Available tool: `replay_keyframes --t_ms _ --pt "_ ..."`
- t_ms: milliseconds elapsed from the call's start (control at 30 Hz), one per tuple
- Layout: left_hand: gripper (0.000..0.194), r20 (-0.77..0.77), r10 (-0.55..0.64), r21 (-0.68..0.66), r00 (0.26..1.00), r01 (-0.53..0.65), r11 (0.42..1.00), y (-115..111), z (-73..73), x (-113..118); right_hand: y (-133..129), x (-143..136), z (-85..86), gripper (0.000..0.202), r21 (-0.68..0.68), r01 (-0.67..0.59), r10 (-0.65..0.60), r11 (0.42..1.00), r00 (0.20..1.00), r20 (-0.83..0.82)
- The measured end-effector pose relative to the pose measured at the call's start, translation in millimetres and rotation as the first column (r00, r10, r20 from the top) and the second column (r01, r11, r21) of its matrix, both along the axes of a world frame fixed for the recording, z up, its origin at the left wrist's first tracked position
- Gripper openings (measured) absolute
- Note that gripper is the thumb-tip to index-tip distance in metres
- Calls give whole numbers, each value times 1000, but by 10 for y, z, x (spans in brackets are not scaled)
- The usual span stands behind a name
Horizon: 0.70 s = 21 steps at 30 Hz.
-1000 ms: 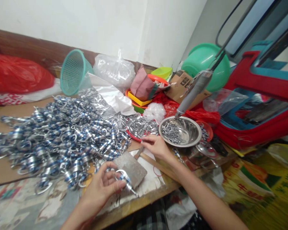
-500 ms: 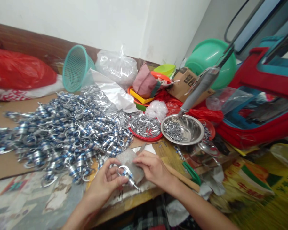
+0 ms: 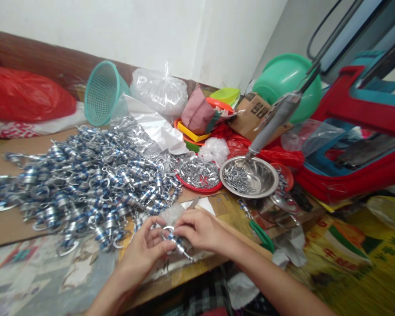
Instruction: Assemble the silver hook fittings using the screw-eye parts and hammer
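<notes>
Between thumb and fingers, my left hand [image 3: 148, 245] holds a small blue and silver metal part [image 3: 179, 246] with a ring at its upper end and a thin tip pointing down to the right. My right hand [image 3: 197, 228] is closed with its fingertips at the ring end of that part; anything pinched in them is too small to make out. Beneath both hands lies a grey block [image 3: 171, 214], partly covered by the right fingers. A big pile of similar blue and silver parts [image 3: 95, 184] spreads to the left.
A red tray [image 3: 206, 190] of small metal pieces sits beside a steel bowl [image 3: 270, 184] with thin metal pins. Above the bowl hangs a grey tool [image 3: 276, 118]. Green-handled scissors [image 3: 262, 235] lie right of my right forearm. A teal basket [image 3: 102, 94] stands behind the pile.
My right hand has moved left, from the grey block to the ring end of the metal part. My left hand still holds the part in nearly the same place.
</notes>
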<state>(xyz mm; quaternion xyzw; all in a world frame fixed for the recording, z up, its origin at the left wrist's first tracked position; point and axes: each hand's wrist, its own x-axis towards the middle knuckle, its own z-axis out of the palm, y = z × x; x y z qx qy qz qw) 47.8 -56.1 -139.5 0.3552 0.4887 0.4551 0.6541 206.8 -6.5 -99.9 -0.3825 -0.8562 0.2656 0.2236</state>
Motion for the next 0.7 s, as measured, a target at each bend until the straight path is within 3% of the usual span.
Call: replay_keyframes --t_ms 67,167,233,333,700 --pt "43 4 -8 7 1000 8 1000 -7 -1 0 -24 -25 -43 13 66 49 -41 997 992 -118" --pt "43 15 -21 11 1000 21 1000 -11 -2 -1 -79 1 -118 18 267 -1 49 964 984 -171" --pt "43 26 -18 11 1000 17 1000 -9 2 0 -122 44 -153 21 416 -75 131 906 985 -108" --pt "43 29 -17 2 999 17 1000 -4 21 1 -185 95 -163 22 562 -137 160 816 987 7" --pt "40 71 0 9 997 -1 1000 -6 67 4 -307 16 -6 19 751 -374 88 544 916 392"
